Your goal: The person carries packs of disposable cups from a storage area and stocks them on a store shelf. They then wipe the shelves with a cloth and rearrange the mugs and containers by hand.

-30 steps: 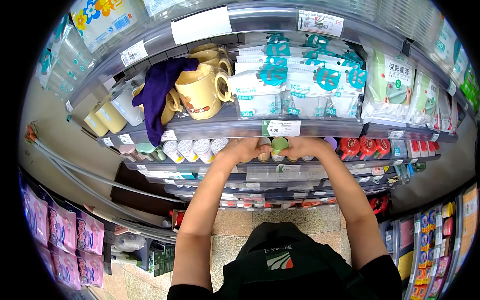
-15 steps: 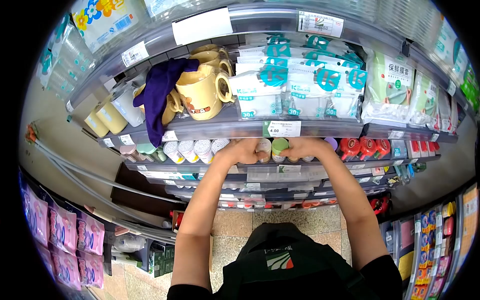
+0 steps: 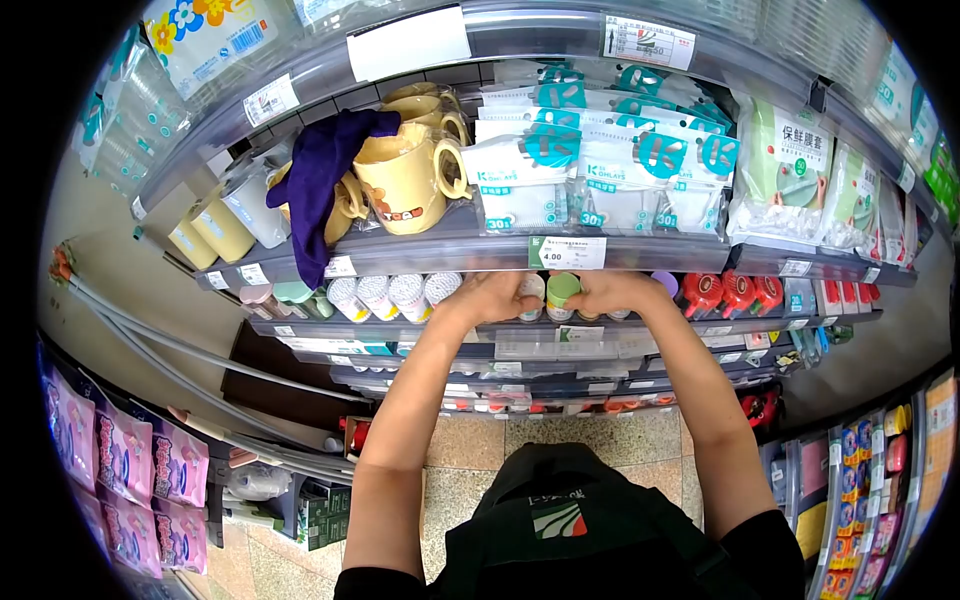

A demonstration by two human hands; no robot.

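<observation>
My left hand (image 3: 493, 298) reaches onto the second shelf, its fingers curled against a white-topped container (image 3: 531, 292). Right beside that stands a green-lidded container (image 3: 562, 292), upright at the shelf front. On its other side my right hand (image 3: 610, 292) has its thumb near the green lid, with fingers partly hidden behind the containers. Several white-lidded tubs (image 3: 390, 296) stand left of my left hand. A purple lid (image 3: 664, 283) shows just right of my right hand. What the hidden fingers touch cannot be made out.
The upper shelf edge (image 3: 450, 257) overhangs both hands. Above it are yellow mugs (image 3: 403, 185), a purple cloth (image 3: 322, 185) and white-teal packets (image 3: 525, 165). Red-capped bottles (image 3: 702, 292) stand to the right. Pipes (image 3: 190, 360) run along the left wall.
The white-topped container by my left hand now shows its top, first hidden by the fingers. My left thumb has drawn back from the green lid. The view has shifted slightly.
</observation>
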